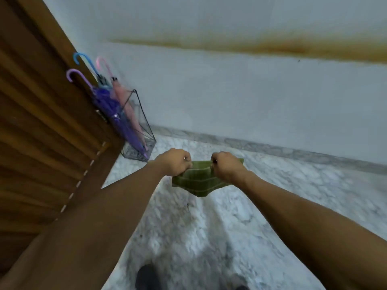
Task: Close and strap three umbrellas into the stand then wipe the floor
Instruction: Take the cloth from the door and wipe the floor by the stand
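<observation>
Three closed umbrellas already standing handles-up in the wire stand by the door, leaning up-left – straps too blurred to judge. Left hand and right hand apart, each pinching the green cloth – stretched left-right above the floor. Wiping apparently still undone.

- A home entryway, by the look of it.
- A brown slatted wooden door fills the 9 o'clock side.
- Beside it, at 10 o'clock, a wire umbrella stand holds three closed umbrellas.
- White marble floor meets a pale wall bearing a brownish stain streak at 1 o'clock.
</observation>
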